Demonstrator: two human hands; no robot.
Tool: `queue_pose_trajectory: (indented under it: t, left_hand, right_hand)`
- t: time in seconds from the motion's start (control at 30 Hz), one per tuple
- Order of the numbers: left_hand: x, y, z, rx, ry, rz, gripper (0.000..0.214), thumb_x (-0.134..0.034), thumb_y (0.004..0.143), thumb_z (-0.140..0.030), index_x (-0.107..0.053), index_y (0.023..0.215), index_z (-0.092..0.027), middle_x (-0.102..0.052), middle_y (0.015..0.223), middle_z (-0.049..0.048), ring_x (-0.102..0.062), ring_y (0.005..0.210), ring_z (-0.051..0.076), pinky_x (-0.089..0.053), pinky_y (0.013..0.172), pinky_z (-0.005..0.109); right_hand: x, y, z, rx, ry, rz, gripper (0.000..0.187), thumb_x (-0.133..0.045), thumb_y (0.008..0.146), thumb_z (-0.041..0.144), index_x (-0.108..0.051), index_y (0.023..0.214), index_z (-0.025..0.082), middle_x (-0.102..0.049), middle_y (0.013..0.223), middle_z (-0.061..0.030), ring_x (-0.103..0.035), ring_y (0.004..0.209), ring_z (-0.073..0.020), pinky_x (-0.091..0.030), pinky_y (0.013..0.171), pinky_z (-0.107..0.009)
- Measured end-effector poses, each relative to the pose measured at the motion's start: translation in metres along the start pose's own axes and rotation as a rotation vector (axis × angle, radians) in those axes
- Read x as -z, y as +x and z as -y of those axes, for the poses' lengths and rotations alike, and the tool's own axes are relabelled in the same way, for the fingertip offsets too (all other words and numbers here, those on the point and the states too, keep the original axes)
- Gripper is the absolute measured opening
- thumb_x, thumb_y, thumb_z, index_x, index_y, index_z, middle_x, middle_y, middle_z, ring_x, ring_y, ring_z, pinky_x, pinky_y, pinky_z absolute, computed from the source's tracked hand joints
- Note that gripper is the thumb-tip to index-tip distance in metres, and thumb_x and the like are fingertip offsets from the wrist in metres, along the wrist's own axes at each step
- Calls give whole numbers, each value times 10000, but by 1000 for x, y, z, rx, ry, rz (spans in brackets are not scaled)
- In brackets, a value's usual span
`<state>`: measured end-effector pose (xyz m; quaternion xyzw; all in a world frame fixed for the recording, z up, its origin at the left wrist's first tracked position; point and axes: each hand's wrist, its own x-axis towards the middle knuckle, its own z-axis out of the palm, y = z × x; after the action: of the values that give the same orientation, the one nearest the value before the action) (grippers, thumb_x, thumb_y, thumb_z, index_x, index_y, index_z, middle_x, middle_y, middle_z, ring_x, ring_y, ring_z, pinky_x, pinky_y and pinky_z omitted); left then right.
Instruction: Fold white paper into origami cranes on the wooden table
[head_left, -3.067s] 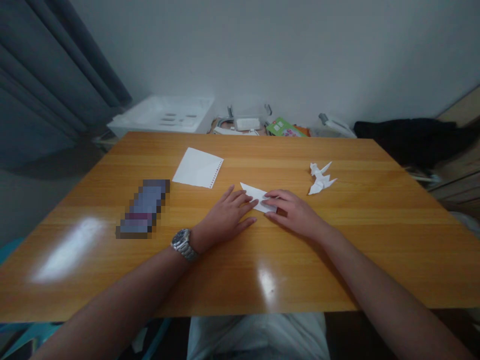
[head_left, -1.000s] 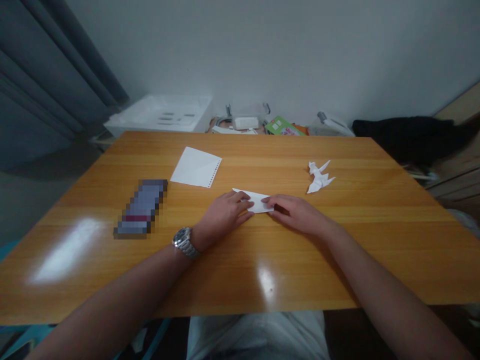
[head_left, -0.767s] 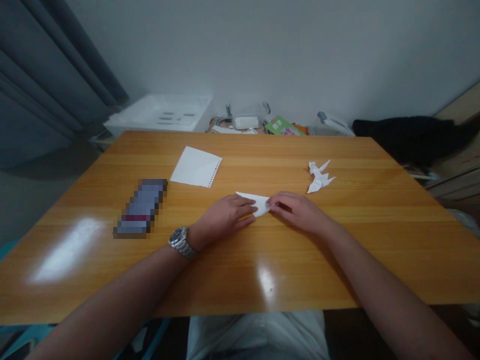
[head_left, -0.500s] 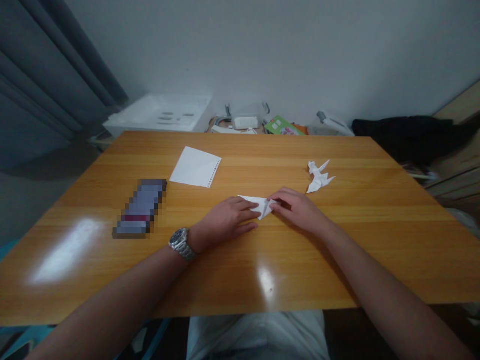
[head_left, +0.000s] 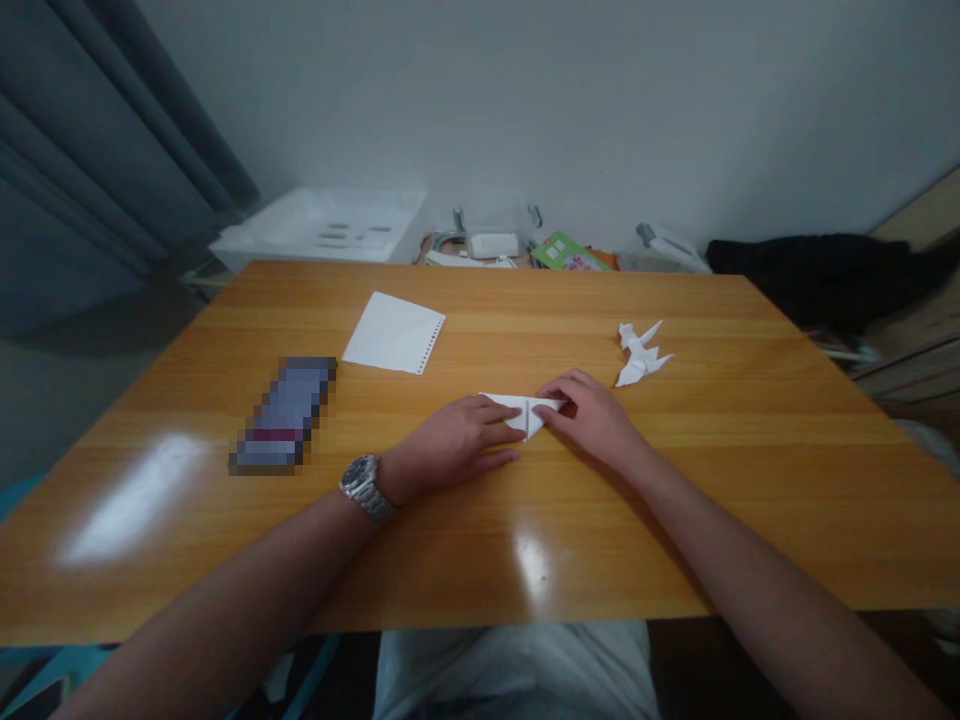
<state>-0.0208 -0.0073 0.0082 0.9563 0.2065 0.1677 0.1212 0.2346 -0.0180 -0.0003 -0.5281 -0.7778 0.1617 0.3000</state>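
White paper lies mid-surface under the flat, closed-up fingers of the left hand while the right hand pinches its flap (glossy wood), so it may slip and crease crooked.

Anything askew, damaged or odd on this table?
Nothing stands out. Left hand and right hand rest on a folded paper on the wooden table; a loose sheet and an origami figure lie beyond. One object at left is pixelated, so unreadable.
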Motion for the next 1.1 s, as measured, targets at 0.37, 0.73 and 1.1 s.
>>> queue_pose_trajectory:
  t: [0.37,0.73,1.1]
  left_hand:
    - [6,0,-3,10,-9,44,318,-514,1042,-386,-686,1254,-223,-623,1414,89,-623,1233,243,-489,1078,405]
    - [9,-2,-3,17,-22,67,317,-519,1038,-388,-685,1262,-235,-603,1431,104,-603,1272,251,-482,1099,429]
    - [6,-4,0,-7,-37,56,317,-522,1036,-397,-715,1232,-240,-598,1431,116,-605,1258,265,-485,1093,453]
  right_hand:
    - [-8,4,-3,-29,-72,-3,124,-730,890,294,-653,858,201,-644,893,-62,-593,879,-241,-457,790,-364]
    - [-5,4,-6,-16,8,17,123,-688,916,321,-647,896,206,-669,903,-57,-592,856,-229,-442,768,-346]
    - [-6,4,-10,6,33,34,108,-626,951,276,-633,872,202,-663,877,-57,-584,840,-227,-425,764,-342]
